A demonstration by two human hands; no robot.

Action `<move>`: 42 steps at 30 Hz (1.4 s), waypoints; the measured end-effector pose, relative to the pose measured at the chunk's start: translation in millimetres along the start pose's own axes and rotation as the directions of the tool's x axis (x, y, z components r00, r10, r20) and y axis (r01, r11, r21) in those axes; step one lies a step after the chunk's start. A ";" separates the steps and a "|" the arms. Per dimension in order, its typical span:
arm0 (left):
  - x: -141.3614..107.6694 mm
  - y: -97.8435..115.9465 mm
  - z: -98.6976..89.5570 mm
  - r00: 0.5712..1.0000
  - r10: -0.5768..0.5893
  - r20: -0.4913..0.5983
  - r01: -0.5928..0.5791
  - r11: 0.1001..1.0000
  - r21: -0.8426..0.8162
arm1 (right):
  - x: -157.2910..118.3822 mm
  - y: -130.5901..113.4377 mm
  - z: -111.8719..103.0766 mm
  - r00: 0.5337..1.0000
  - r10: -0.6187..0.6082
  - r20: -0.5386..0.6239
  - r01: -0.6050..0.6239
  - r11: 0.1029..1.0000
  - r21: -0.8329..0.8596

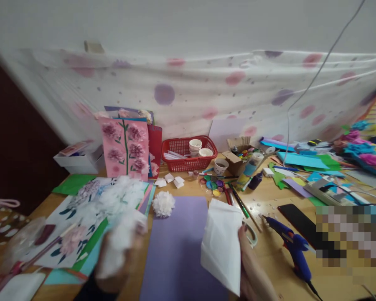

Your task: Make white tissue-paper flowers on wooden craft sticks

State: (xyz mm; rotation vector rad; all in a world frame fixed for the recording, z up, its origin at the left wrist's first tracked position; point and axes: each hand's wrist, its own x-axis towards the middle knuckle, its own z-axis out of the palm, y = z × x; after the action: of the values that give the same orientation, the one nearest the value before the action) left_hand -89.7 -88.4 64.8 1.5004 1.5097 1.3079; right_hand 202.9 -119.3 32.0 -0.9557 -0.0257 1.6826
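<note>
My left hand (132, 253) is smeared by motion over the left of the table, closed around a bunched piece of white tissue paper (117, 251). In my right hand (250, 256) is a folded white paper sheet (222, 238), gripped by its right edge above the purple sheet (175, 246). A white ruffled paper flower (163, 204) sits at the top left corner of that sheet. Beside my right fingers shows a pale ring-shaped handle (253, 235); whether the hand touches it I cannot tell. More white tissue (120, 194) lies beyond my left hand, on flower-printed paper (53, 228).
A blue glue gun (293, 246) and a black phone-like slab (303, 223) lie at right. Behind stand a red basket (178, 163) with paper cups, paint pots (214, 184), a dark bottle (255, 180) and a pink flower card (125, 146). A power strip (324, 191) is at far right.
</note>
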 end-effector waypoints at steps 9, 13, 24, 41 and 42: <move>-49.5 -26.7 78.7 0.710 -0.154 0.688 -0.454 0.647 0.613 | -5.3 -8.8 -20.6 0.994 0.069 -0.083 -0.082 0.983 -0.165; -38.1 -9.7 68.0 0.839 -0.055 0.542 -0.216 0.880 0.423 | -3.4 1.9 -10.8 1.000 -0.003 0.009 0.005 0.983 -0.186; -44.2 19.9 102.3 0.876 -0.238 0.419 0.322 0.936 -0.141 | -16.9 22.2 28.8 0.954 0.118 0.274 -0.061 0.976 -0.208; -27.4 34.9 93.3 0.752 -0.336 0.567 0.542 -0.174 -0.822 | -6.4 59.4 39.0 0.927 0.210 0.312 -0.234 0.971 0.041; -25.3 33.7 86.9 0.778 -0.328 0.536 0.511 -0.167 -0.843 | -4.8 57.2 36.6 0.927 0.207 0.314 -0.234 0.971 0.049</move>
State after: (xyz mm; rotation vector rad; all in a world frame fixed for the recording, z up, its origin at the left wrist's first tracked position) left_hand 6.2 -99.5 64.3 -0.0147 0.4091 1.2319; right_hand 135.3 -127.3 32.0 -0.6426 -0.0538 2.0135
